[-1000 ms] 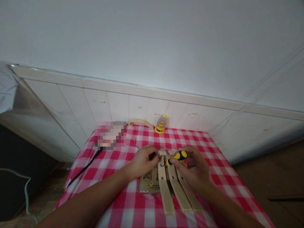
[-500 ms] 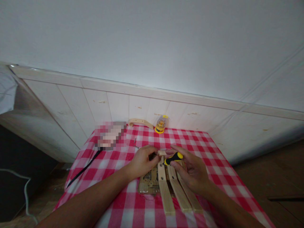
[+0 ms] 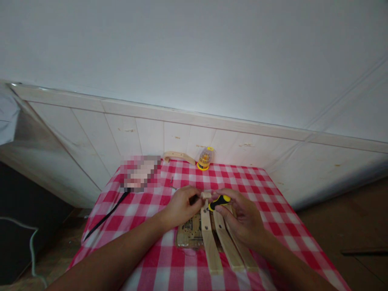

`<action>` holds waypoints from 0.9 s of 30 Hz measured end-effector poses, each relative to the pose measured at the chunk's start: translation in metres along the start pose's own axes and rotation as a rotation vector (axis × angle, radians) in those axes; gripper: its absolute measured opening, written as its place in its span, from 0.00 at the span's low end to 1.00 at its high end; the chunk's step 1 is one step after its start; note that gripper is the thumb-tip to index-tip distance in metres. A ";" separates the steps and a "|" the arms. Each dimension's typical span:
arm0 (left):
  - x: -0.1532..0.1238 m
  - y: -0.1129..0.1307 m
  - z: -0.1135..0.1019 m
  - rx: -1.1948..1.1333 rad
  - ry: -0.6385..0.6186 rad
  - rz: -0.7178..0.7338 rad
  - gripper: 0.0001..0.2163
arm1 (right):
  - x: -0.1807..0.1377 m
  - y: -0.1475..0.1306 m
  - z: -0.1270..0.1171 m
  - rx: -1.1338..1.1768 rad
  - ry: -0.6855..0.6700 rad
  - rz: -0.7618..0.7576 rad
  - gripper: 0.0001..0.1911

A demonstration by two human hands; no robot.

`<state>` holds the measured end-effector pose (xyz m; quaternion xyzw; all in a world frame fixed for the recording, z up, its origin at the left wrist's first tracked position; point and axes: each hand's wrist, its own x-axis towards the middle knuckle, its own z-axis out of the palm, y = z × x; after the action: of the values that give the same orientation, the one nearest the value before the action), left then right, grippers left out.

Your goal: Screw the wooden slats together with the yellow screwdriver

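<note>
My right hand (image 3: 242, 218) is closed around a small black-and-yellow screwdriver (image 3: 220, 201), its tip pointing left and down at the top of the leftmost wooden slat (image 3: 209, 238). My left hand (image 3: 182, 206) pinches the top end of that slat, next to a small wooden block (image 3: 206, 195). Three pale wooden slats lie side by side on the red-and-white checked tablecloth (image 3: 145, 226), fanning toward me. A thin plywood sheet with cut-outs (image 3: 189, 232) lies under them.
At the table's far edge stand a yellow-based clear case of screwdriver bits (image 3: 205, 158) and a curved wooden piece (image 3: 178, 156). A blurred-out patch (image 3: 139, 173) sits at the far left, with a black strap (image 3: 104, 218) trailing off the table. White wall panelling rises behind.
My right hand has lowered and shifted the screwdriver a little left, bringing its tip closer to the slat's top end. My left hand has stayed in place.
</note>
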<state>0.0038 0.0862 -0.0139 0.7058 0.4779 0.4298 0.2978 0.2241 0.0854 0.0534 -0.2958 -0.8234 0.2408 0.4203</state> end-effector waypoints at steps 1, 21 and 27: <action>0.000 0.000 0.000 0.001 0.000 -0.003 0.08 | 0.000 -0.001 0.000 -0.003 0.003 -0.002 0.17; 0.001 0.003 -0.001 0.022 -0.009 -0.019 0.07 | 0.002 -0.003 0.001 -0.066 0.046 0.094 0.11; 0.001 0.002 -0.001 0.032 -0.017 -0.008 0.08 | 0.002 -0.002 0.002 -0.061 0.061 0.102 0.10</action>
<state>0.0035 0.0864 -0.0113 0.7123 0.4850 0.4148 0.2920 0.2204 0.0854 0.0546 -0.3571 -0.8011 0.2275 0.4231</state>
